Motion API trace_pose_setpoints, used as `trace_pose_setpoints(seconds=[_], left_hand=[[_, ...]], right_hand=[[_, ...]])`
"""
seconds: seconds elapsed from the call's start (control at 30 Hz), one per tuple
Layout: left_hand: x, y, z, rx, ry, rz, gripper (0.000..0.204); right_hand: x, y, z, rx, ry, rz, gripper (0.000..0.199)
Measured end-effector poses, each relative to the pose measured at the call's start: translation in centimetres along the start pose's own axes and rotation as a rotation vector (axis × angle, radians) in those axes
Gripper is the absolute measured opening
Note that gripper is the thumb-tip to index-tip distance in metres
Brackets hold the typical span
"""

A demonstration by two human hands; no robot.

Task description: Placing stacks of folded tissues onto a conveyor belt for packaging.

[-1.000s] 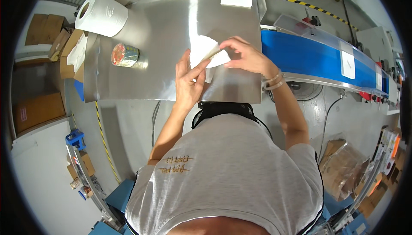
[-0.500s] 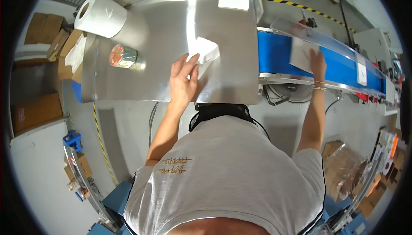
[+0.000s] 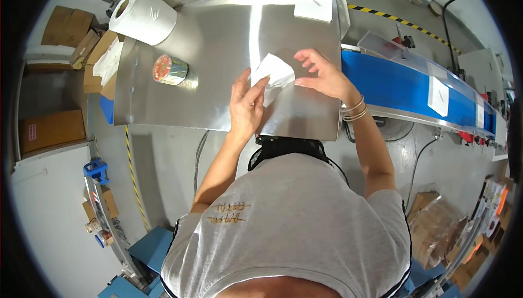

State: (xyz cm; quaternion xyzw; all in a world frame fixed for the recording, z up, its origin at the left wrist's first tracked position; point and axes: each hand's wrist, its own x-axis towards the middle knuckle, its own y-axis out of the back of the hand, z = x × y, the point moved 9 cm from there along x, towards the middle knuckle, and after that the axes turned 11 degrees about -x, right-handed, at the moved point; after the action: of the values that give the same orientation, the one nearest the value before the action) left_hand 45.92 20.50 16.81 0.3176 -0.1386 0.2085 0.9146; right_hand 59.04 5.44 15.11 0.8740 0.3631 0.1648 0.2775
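My left hand [image 3: 248, 105] is closed on a crumpled white paper wipe [image 3: 279, 72] at the middle of the steel table [image 3: 218, 47]. Part of the wipe is hidden behind the fingers. To the right of it, my right hand [image 3: 326, 80] is over the table's right part with fingers apart and nothing in them; bracelets circle that wrist. A flat white square packet [image 3: 438, 96] lies on the blue conveyor belt [image 3: 376, 78], with another white piece [image 3: 480, 112] farther along.
A large white roll [image 3: 150, 20] stands at the table's far left, with a patterned tin [image 3: 171, 70] nearer me. Another flat white packet [image 3: 314, 5] lies at the far right corner. A clear guard [image 3: 403, 50] runs along the belt's far side. Cartons [image 3: 101, 75] sit left of the table.
My right hand has let go of the white packet on the belt and come back left over the table. The packet has moved right along the belt. My left hand stays on the wipe.
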Motion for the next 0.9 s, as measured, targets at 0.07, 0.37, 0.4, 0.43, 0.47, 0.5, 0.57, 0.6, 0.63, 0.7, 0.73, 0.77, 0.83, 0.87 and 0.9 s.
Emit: trace_pose_setpoints(seconds=[0.07, 0.37, 0.4, 0.43, 0.47, 0.5, 0.57, 0.6, 0.63, 0.7, 0.73, 0.77, 0.83, 0.87, 0.9], left_hand=[[0.1, 0.3, 0.2, 0.0, -0.013, 0.006, 0.044], [0.2, 0.6, -0.5, -0.042, -0.016, -0.014, 0.037], [0.2, 0.5, -0.5, -0.052, -0.024, -0.017, 0.038], [0.3, 0.5, -0.5, -0.062, -0.033, -0.021, 0.039], [0.3, 0.6, -0.5, -0.063, -0.031, -0.015, 0.039], [0.3, 0.6, -0.3, -0.041, -0.056, -0.015, 0.037], [0.3, 0.6, -0.1, -0.021, -0.08, -0.016, 0.035], [0.3, 0.5, -0.1, -0.038, -0.082, -0.027, 0.04], [0.4, 0.4, -0.1, -0.053, -0.084, -0.037, 0.044], [0.5, 0.5, -0.1, -0.03, -0.104, -0.035, 0.04], [0.5, 0.5, 0.1, -0.005, -0.128, -0.035, 0.035], [0.6, 0.6, 0.1, -0.007, -0.122, -0.035, 0.035], [0.8, 0.6, 0.3, -0.014, -0.127, -0.044, 0.035], [0.8, 0.6, 0.2, -0.014, -0.122, -0.043, 0.035], [0.8, 0.6, 0.1, -0.007, -0.124, -0.043, 0.035]], right_hand=[[0.8, -1.0, -0.4, 0.044, -0.011, -0.065, 0.05], [2.1, -2.5, -1.3, 0.064, 0.003, -0.182, 0.049], [2.1, -2.5, -1.3, 0.07, -0.015, -0.181, 0.048], [2.1, -2.4, -1.4, 0.066, -0.012, -0.184, 0.048], [2.0, -2.4, -1.4, 0.057, -0.007, -0.186, 0.047], [2.0, -2.3, -1.4, 0.048, -0.002, -0.187, 0.046], [2.0, -2.5, -1.0, 0.053, 0.01, -0.2, 0.045], [2.1, -2.7, -0.8, 0.06, 0.022, -0.21, 0.045], [2.2, -2.8, -0.7, 0.06, 0.021, -0.214, 0.045], [2.4, -3.1, -0.5, 0.048, 0.036, -0.237, 0.044], [2.5, -3.2, -0.4, 0.048, 0.034, -0.242, 0.044], [2.6, -3.2, -0.5, 0.055, 0.053, -0.247, 0.044], [2.5, -3.4, -0.7, 0.062, 0.069, -0.256, 0.044], [2.5, -3.4, -0.8, 0.082, 0.068, -0.254, 0.044], [2.5, -3.5, -1.0, 0.103, 0.068, -0.252, 0.043]])
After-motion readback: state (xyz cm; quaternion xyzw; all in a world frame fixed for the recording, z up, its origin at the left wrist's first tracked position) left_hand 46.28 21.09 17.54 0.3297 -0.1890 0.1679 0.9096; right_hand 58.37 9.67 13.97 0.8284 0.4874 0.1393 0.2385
